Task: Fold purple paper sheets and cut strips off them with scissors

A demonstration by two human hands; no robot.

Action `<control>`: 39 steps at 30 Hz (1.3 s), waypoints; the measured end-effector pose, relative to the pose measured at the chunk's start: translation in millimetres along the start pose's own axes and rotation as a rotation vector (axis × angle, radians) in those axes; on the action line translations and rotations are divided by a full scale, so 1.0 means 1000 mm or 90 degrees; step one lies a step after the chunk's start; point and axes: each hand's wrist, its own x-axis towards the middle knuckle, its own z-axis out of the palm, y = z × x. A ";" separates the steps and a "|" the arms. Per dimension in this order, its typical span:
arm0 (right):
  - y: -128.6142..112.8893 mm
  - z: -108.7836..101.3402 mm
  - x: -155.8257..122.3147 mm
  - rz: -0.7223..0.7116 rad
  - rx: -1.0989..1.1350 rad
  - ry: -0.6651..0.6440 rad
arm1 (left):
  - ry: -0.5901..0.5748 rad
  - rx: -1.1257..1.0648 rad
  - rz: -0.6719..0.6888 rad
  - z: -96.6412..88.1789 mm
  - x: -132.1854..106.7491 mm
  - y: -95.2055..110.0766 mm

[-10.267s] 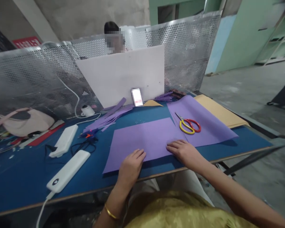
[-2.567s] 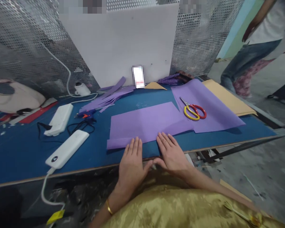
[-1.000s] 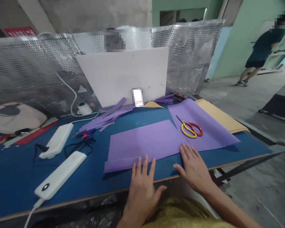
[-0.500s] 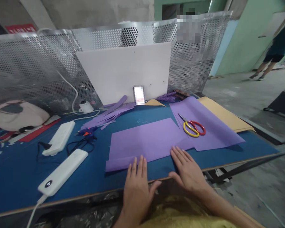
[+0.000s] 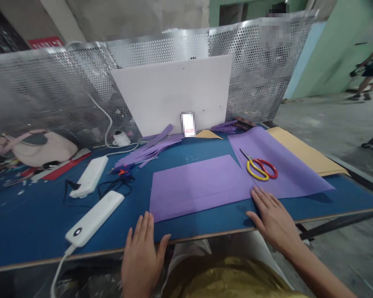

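A purple sheet of paper [image 5: 195, 186] lies on the blue tabletop, its near edge folded over into a narrow flattened strip. My left hand [image 5: 143, 248] is open, fingertips at the sheet's near left corner. My right hand [image 5: 272, 215] lies open with its fingers stretched along the near right corner. Scissors [image 5: 259, 165] with one yellow and one red handle rest on a larger purple sheet [image 5: 294, 176], just beyond my right hand. Neither hand grips anything.
Cut purple strips [image 5: 153, 149] lie behind the sheet, near a lit phone [image 5: 188, 124]. On the left are a blue glue gun [image 5: 122, 170], a white power bank [image 5: 95, 219], a power strip [image 5: 90, 176] and a pink bag [image 5: 43, 147]. Tan paper [image 5: 307, 153] lies at right.
My hands have spread apart, the left to the sheet's left corner and the right to its right corner. The folded edge now lies flatter. The view has shifted slightly.
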 end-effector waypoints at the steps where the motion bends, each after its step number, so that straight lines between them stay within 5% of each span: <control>1: 0.000 0.000 0.000 0.000 0.001 0.002 | -0.002 0.004 -0.015 -0.002 0.001 0.002; 6: -0.019 -0.004 0.007 0.004 0.012 -0.005 | 0.021 -0.018 0.040 -0.001 0.013 0.041; 11: -0.075 -0.018 0.022 -0.156 0.118 -0.062 | -0.013 -0.118 0.213 0.011 0.029 0.093; 16: -0.101 -0.021 0.028 -0.229 0.190 -0.083 | -0.026 -0.149 0.257 0.014 0.034 0.112; 20: -0.083 -0.015 0.021 -0.153 0.188 -0.085 | -0.056 -0.155 0.225 0.008 0.034 0.114; 28: -0.005 -0.006 0.004 -0.004 0.040 -0.033 | -0.077 -0.140 0.237 0.002 0.039 0.117; 32: 0.006 -0.005 0.003 0.004 0.016 -0.031 | -0.073 -0.134 0.214 0.002 0.039 0.117; 35: 0.003 -0.005 0.003 0.004 0.006 -0.025 | -0.041 -0.105 0.163 0.003 0.035 0.099; 39: 0.000 -0.005 0.003 0.004 0.001 -0.021 | -0.026 -0.063 0.108 0.003 0.019 0.048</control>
